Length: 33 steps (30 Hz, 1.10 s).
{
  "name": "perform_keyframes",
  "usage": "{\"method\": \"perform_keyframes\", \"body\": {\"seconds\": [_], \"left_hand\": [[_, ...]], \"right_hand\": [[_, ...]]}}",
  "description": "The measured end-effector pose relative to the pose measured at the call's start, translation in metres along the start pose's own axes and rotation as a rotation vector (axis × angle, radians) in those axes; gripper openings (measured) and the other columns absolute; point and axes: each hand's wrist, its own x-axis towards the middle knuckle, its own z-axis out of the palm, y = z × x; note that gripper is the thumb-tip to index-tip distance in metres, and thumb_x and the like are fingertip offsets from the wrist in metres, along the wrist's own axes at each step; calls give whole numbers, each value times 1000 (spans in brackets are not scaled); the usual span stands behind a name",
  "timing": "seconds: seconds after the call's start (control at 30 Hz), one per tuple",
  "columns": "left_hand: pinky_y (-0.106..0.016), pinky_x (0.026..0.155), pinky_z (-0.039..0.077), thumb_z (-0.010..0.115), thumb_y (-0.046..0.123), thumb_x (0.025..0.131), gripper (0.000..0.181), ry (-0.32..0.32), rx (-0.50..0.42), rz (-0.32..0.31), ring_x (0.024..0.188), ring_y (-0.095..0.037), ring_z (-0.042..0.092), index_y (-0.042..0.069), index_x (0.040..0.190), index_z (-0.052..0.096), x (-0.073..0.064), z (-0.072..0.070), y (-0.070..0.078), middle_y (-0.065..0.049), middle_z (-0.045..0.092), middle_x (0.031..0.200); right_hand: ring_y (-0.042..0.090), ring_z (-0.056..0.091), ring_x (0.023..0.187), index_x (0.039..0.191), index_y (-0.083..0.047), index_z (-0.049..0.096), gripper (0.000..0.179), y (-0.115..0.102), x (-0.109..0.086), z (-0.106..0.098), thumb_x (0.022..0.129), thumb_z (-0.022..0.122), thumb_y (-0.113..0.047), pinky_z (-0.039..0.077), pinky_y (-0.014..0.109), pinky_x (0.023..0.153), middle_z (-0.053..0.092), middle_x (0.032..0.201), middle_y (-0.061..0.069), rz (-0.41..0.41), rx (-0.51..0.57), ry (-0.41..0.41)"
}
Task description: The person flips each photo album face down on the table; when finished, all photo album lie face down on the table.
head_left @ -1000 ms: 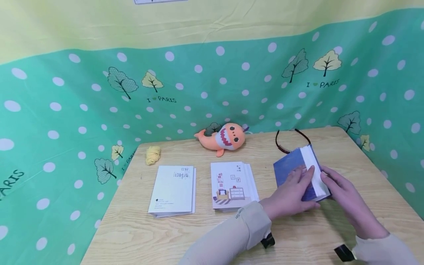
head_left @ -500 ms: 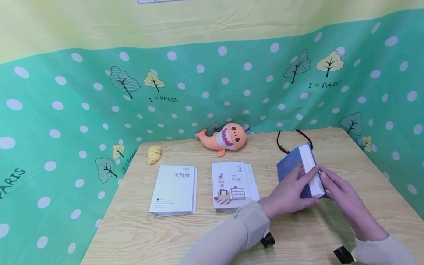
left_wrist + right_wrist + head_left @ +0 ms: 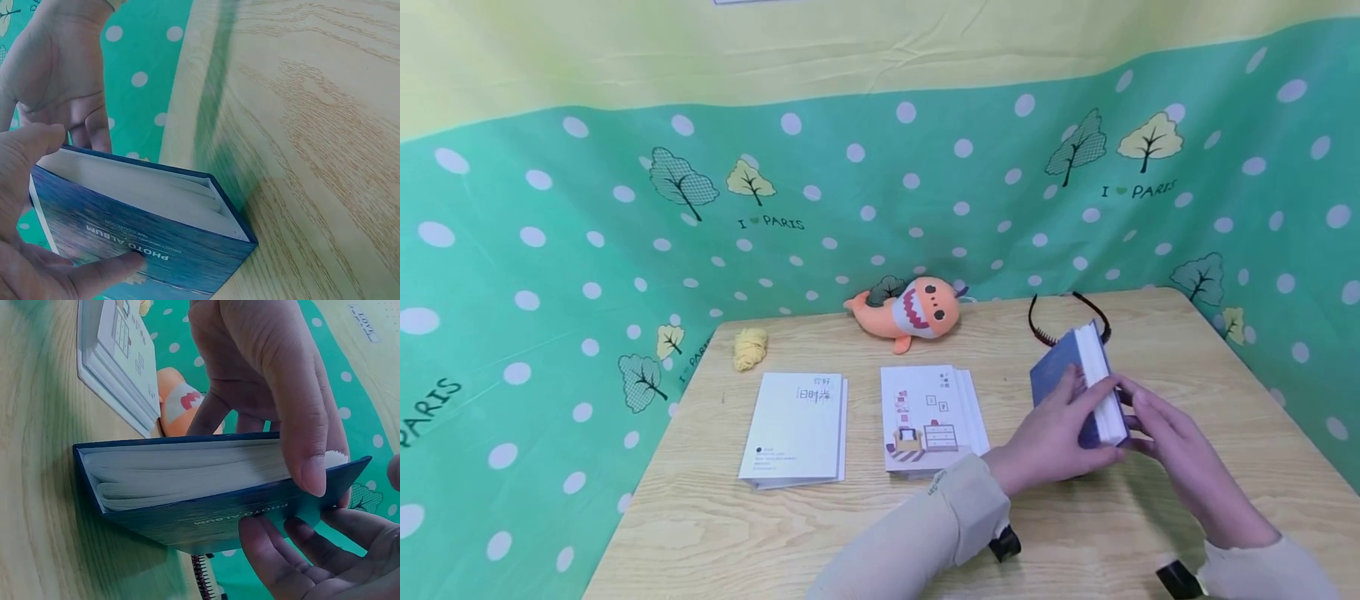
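Note:
A blue photo album [image 3: 1056,375] is tilted up on edge at the right of the table, its white page block facing up. My left hand [image 3: 1052,433] grips it, thumb over the page edge and fingers spread on one cover. In the left wrist view, a finger [image 3: 106,275] lies across the album's printed title. My right hand [image 3: 1183,454] is at the opposite cover; in the right wrist view its fingertips [image 3: 256,534] touch that cover while its thumb stays off the album.
Two white-covered albums lie flat to the left: a plain one [image 3: 793,425] and one with a room drawing [image 3: 921,417]. Behind are a yellow yarn bundle [image 3: 749,348], an orange shark plush [image 3: 910,312] and a dark toothed headband [image 3: 1042,333]. A dotted green cloth [image 3: 820,275] hangs behind the table.
The album has been tipped more upright, its pages turning to face up. The left hand has kept its grip while the right-hand fingers have spread apart on the far cover.

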Motion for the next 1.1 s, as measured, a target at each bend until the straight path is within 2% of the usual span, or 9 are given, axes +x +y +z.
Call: {"method": "perform_keyframes", "body": {"seconds": [0.1, 0.23, 0.3, 0.4, 0.53, 0.73, 0.97, 1.0, 1.1], "left_hand": [[-25, 102, 40, 68, 47, 87, 87, 15, 13, -2, 140, -23, 31, 42, 155, 14, 0, 0, 0, -20, 11, 160], [-24, 99, 42, 69, 46, 85, 88, 31, 44, -6, 139, -23, 33, 44, 154, 15, -1, 0, 1, -20, 14, 160], [-24, 98, 43, 69, 46, 85, 87, 40, 50, -4, 138, -24, 34, 44, 154, 15, -1, 0, 1, -21, 13, 160], [-23, 96, 44, 68, 45, 85, 86, 48, 41, -8, 137, -25, 36, 45, 153, 16, -2, 0, 1, -22, 12, 160], [-24, 96, 44, 68, 44, 84, 86, 59, 23, -10, 137, -24, 36, 44, 153, 17, -3, 1, 0, -21, 12, 160], [-26, 96, 45, 69, 45, 85, 82, 83, 41, -6, 137, -25, 36, 40, 152, 23, -4, 4, -3, -22, 16, 159], [-23, 96, 44, 71, 40, 82, 82, 142, 8, -18, 132, -20, 43, 36, 151, 27, -7, 6, -5, -19, 21, 158], [-22, 95, 44, 71, 39, 81, 83, 151, 2, -22, 131, -20, 43, 36, 152, 27, -7, 6, -5, -18, 21, 158], [-21, 94, 44, 71, 35, 79, 85, 177, -16, -25, 128, -18, 45, 35, 152, 26, -9, 6, -5, -14, 22, 158]], "right_hand": [[-9, 52, 105, 153, -1, 22, 54, 3, 0, 0, 108, 21, -31, 50, 19, 80, 37, 150, 9, -6, 27, -7], [-8, 53, 105, 152, 3, 21, 53, 7, 1, 0, 109, 23, -28, 50, 19, 79, 38, 139, -17, -19, 60, -5], [-7, 53, 104, 152, 5, 21, 52, 8, 1, 1, 109, 23, -25, 51, 20, 78, 38, 134, -24, -32, 67, 0], [-6, 54, 104, 152, 5, 21, 52, 8, 1, 2, 109, 24, -24, 51, 20, 78, 39, 131, -27, -47, 72, -1], [-7, 53, 106, 153, 0, 22, 52, 7, 0, 3, 109, 24, -26, 51, 20, 79, 39, 132, -27, -46, 81, -16], [-7, 53, 107, 153, -2, 25, 52, 7, -1, 5, 109, 23, -29, 53, 23, 80, 38, 137, -24, -39, 88, -50], [-5, 55, 106, 153, -4, 28, 50, 13, 1, 9, 109, 26, -28, 54, 27, 79, 40, 132, -26, -18, 107, -82], [-6, 55, 105, 152, -3, 28, 50, 13, 1, 9, 108, 27, -28, 55, 27, 79, 42, 135, -21, -5, 107, -88], [-8, 54, 104, 150, 3, 27, 52, 17, 2, 11, 108, 28, -28, 55, 30, 78, 42, 146, 8, 23, 104, -120]]}}
